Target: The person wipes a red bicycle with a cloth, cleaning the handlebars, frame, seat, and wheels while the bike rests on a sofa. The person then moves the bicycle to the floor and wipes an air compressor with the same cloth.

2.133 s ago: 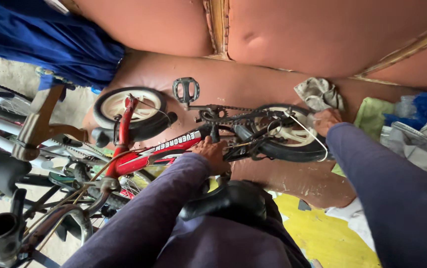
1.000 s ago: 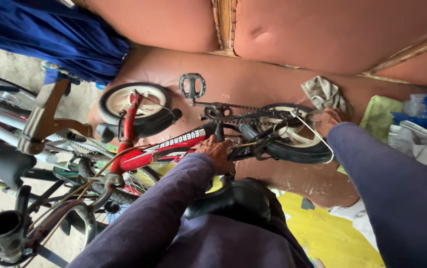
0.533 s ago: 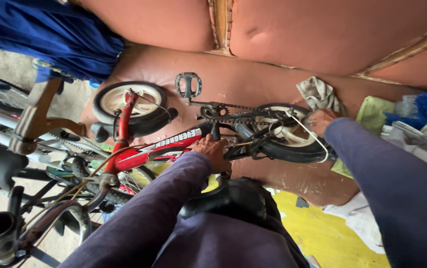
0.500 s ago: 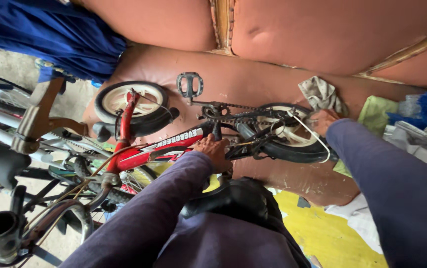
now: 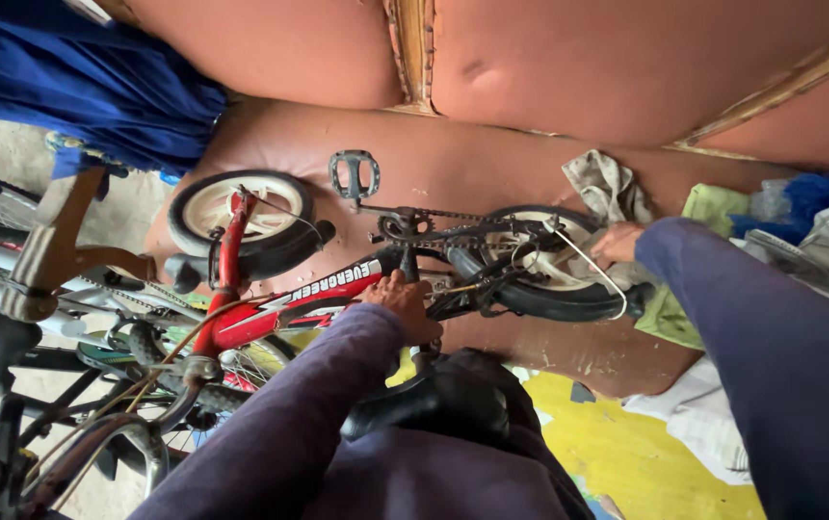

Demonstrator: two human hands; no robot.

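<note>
Small red bicycle (image 5: pixel 318 289) lengthwise left-right, front wheel leftward; both hands gripping frame and rear wheel.

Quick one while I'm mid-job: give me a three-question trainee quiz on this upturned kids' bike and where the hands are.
1. True or false: the small red bicycle lies wheels-up on the brown sofa seat.
2. Which wheel is the right hand at: A) front wheel, B) rear wheel?
3. Fill in: the left hand grips the bike's ____, near the crank.

Key: 1 true. 2 B. 3 frame.
</note>
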